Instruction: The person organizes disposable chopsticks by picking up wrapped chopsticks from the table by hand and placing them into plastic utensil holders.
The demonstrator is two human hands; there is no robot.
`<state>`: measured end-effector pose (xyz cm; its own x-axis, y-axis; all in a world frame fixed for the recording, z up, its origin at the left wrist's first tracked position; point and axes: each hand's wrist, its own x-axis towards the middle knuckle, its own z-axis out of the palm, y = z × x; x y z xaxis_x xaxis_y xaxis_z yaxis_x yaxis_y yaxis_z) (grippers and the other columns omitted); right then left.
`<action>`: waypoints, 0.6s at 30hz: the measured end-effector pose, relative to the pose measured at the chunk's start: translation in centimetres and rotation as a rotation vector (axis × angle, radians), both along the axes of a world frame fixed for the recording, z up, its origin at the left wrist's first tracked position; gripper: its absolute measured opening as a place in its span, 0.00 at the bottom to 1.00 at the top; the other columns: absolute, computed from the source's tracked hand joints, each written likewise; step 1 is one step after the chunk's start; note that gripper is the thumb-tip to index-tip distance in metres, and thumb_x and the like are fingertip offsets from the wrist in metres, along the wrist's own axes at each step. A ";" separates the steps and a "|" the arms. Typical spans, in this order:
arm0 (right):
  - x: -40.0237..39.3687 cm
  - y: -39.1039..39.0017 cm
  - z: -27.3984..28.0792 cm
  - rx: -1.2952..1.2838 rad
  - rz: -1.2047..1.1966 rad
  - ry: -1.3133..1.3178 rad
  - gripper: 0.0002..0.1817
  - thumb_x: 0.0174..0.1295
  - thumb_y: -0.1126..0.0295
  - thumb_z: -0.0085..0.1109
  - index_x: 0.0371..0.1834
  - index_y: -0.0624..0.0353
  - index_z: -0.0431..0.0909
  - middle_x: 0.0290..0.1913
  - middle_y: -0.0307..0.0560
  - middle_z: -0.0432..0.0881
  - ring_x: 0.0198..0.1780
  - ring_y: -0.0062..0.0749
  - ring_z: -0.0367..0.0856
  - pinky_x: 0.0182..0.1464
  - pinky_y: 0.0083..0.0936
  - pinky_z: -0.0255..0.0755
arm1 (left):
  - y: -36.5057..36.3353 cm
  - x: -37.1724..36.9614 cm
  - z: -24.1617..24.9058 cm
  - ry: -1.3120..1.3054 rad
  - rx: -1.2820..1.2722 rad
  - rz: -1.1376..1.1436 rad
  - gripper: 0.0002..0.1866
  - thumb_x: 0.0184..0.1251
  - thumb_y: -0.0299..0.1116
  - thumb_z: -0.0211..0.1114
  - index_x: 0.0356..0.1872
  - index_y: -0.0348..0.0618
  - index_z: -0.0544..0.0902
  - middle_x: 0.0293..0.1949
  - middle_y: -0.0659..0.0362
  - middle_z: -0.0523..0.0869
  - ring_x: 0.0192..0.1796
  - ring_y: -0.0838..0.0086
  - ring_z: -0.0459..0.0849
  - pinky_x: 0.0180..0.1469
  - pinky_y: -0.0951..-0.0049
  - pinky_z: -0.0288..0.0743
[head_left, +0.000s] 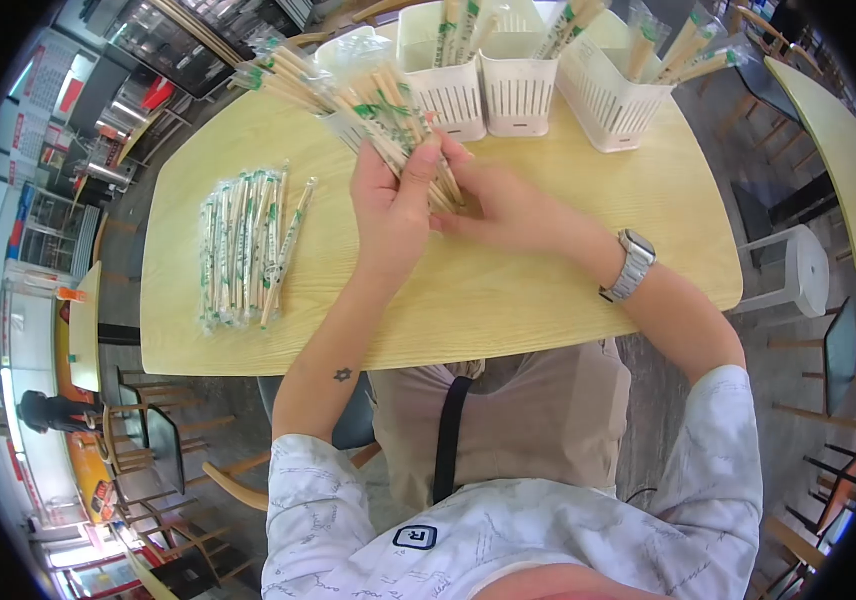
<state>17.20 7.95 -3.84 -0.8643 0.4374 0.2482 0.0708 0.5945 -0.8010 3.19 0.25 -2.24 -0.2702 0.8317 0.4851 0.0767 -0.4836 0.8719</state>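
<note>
A bundle of plastic-wrapped chopsticks [388, 110] leans up and to the left between my hands, above the yellow table [528, 290]. My left hand [395, 200] is closed round the bundle from the left, thumb across its front. From the right, my right hand [488, 200] grips the lower end of the same bundle, with its fingers partly hidden. To the left, a row of wrapped chopsticks [243, 245] lies flat on the table. The bundle's upper end is just in front of a white slotted holder at the back, which it partly hides.
Along the back edge stand white slotted baskets [518, 95] with wrapped chopsticks upright in them; another basket [613, 105] is at their right. A white stool [803, 270] and several chairs surround the table. A second yellow table [833, 150] is at the far right.
</note>
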 end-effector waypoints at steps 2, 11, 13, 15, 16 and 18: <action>0.3 -0.4 1.0 0.020 0.005 -0.112 0.40 0.67 0.58 0.62 0.71 0.76 0.57 0.31 0.58 0.80 0.34 0.44 0.81 0.40 0.34 0.73 | 0.1 -0.2 -0.2 0.044 0.015 0.001 0.12 0.77 0.27 0.57 0.56 0.34 0.73 0.43 0.57 0.86 0.45 0.76 0.84 0.51 0.74 0.78; -0.5 1.1 -3.4 -0.121 0.091 0.150 0.32 0.67 0.62 0.62 0.65 0.76 0.65 0.45 0.63 0.79 0.46 0.43 0.80 0.46 0.35 0.73 | -0.7 0.7 -0.4 -0.033 -0.072 -0.117 0.12 0.77 0.28 0.56 0.56 0.37 0.72 0.43 0.57 0.86 0.46 0.77 0.84 0.50 0.74 0.79; -0.6 0.2 -3.0 -0.243 0.057 0.271 0.25 0.66 0.64 0.63 0.58 0.75 0.72 0.47 0.62 0.80 0.50 0.40 0.80 0.47 0.34 0.73 | -0.7 0.7 -0.1 0.002 -0.042 -0.124 0.12 0.78 0.29 0.55 0.57 0.37 0.72 0.44 0.56 0.85 0.46 0.76 0.84 0.50 0.74 0.78; -0.4 0.8 -2.9 -0.092 0.060 0.254 0.20 0.66 0.66 0.64 0.52 0.73 0.77 0.46 0.60 0.82 0.53 0.36 0.80 0.48 0.32 0.73 | -0.5 0.9 -0.1 -0.004 -0.011 -0.120 0.12 0.78 0.29 0.55 0.57 0.37 0.72 0.45 0.56 0.85 0.47 0.76 0.84 0.51 0.74 0.78; -0.4 1.0 -2.8 -0.038 0.067 0.204 0.18 0.65 0.66 0.65 0.49 0.72 0.79 0.43 0.58 0.83 0.53 0.34 0.80 0.48 0.30 0.73 | -0.3 1.2 -0.2 -0.029 0.005 -0.112 0.12 0.78 0.30 0.54 0.57 0.37 0.72 0.45 0.56 0.85 0.46 0.77 0.83 0.51 0.74 0.78; -0.1 1.0 -2.1 -0.014 0.077 0.099 0.15 0.64 0.66 0.66 0.43 0.71 0.82 0.38 0.55 0.84 0.52 0.31 0.80 0.47 0.29 0.73 | 0.0 1.0 -0.6 -0.004 0.018 -0.074 0.12 0.79 0.30 0.54 0.56 0.36 0.72 0.44 0.56 0.85 0.46 0.76 0.83 0.51 0.74 0.78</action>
<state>17.09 8.99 -5.95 -0.8670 0.3751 0.3279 -0.0539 0.5836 -0.8102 4.18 0.27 -2.87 -0.2106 0.8406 0.4991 0.0364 -0.5034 0.8633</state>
